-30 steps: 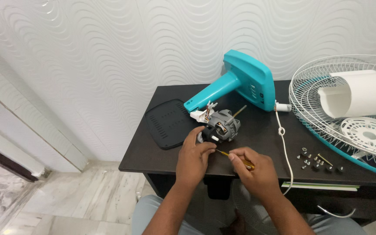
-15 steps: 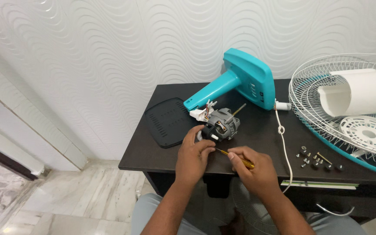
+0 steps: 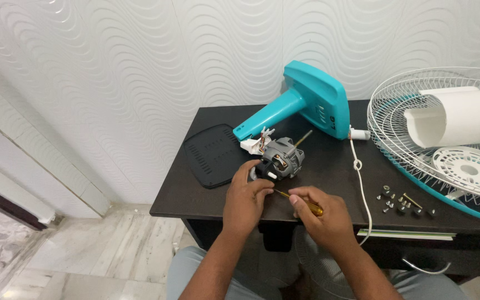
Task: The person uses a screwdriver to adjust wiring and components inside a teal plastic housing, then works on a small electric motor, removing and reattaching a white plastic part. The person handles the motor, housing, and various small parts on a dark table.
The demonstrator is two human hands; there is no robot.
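A grey fan motor with a metal shaft and white wiring connector lies on the dark table. My left hand grips its near end. My right hand holds a screwdriver with a yellow handle, its tip pointing at the motor's near side by my left fingers. Behind the motor stands the teal fan base and neck.
A black plastic cover lies left of the motor. A white wire fan grille with a white cylinder and white disc fills the right side. Several loose screws and nuts lie near the front edge. A white cord runs across the table.
Both hands stay at the motor with the screwdriver; the motor has turned slightly under my left hand. Otherwise nothing moved.
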